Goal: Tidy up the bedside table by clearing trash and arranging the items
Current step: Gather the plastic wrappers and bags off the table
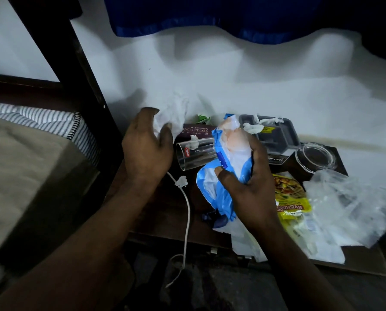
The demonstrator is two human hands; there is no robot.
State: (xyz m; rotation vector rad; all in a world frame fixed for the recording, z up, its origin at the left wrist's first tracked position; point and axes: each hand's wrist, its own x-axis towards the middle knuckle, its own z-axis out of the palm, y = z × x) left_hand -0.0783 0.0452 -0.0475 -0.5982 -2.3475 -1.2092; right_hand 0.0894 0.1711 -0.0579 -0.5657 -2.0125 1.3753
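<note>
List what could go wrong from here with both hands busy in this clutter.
1. The clear drinking glass lies on its side between the left hand, gripping crumpled white tissue, and the right hand, gripping a blue-and-white plastic wrapper; a nudge might roll it.
2. The thin white cable hangs over the front edge of the dark bedside table; a forearm could snag it.

Free: bare worktop point(165, 221) strip along white cable point(188, 212), front left. Obstacles: tipped glass point(194, 156), black tray point(277, 138), yellow packet point(290, 198), plastic bag point(349, 198) crowding the right.

Glossy plastic wrapper point(226, 176), clear smooth glass tumbler point(193, 156), dark wood table point(165, 212).
</note>
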